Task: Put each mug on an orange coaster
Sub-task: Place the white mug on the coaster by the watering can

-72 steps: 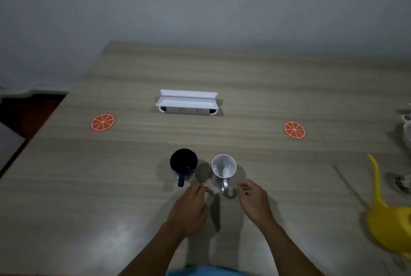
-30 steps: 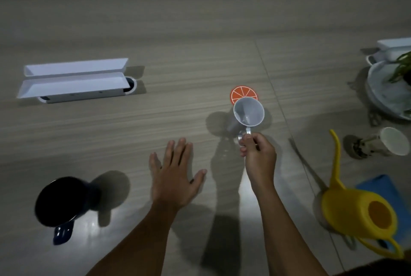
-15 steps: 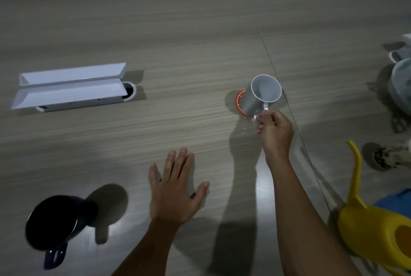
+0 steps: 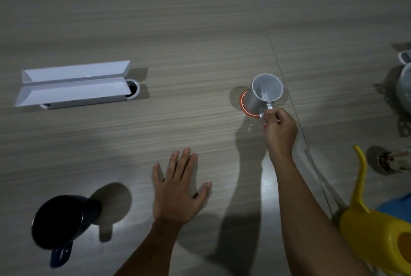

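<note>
A white mug (image 4: 263,93) stands on an orange coaster (image 4: 244,105) right of centre; only the coaster's left and near rim shows under it. My right hand (image 4: 279,130) pinches the mug's handle from the near side. My left hand (image 4: 178,189) lies flat on the table with fingers spread, holding nothing. A dark blue mug (image 4: 60,220) stands at the near left, well left of that hand, its handle pointing toward me. No second coaster is in view.
A white open cable box (image 4: 73,85) sits at the far left. A yellow watering can (image 4: 378,226) is at the near right, over something blue (image 4: 398,205). A small pot (image 4: 384,161) and a white planter (image 4: 404,88) line the right edge.
My right hand carried the white mug from beside the dark mug over to the right and set it down on the coaster. The left hand stayed flat on the table.
</note>
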The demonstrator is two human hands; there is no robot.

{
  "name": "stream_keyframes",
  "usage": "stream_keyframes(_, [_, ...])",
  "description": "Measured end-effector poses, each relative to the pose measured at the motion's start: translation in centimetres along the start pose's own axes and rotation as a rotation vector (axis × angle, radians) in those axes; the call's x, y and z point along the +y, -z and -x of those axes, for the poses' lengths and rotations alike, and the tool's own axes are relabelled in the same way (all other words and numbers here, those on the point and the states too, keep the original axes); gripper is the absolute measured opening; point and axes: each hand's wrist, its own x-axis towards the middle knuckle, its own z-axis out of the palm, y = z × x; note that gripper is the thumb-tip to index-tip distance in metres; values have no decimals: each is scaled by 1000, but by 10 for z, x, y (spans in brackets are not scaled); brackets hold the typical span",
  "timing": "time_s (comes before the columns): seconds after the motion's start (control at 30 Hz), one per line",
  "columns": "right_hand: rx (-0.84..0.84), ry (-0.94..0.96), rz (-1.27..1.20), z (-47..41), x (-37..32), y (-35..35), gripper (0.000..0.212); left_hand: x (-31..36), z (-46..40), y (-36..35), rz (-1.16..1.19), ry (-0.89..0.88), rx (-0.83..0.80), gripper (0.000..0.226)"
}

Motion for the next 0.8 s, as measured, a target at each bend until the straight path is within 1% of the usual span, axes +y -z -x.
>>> stream_keyframes(0.47, [16,-5,-37,0,-2,4,22,-1,0,-3,-23,5,-2,81])
stream_keyframes(0.8, [8,38,-7,-1,2,5,22,-1,0,-1,-14,10,-4,81])
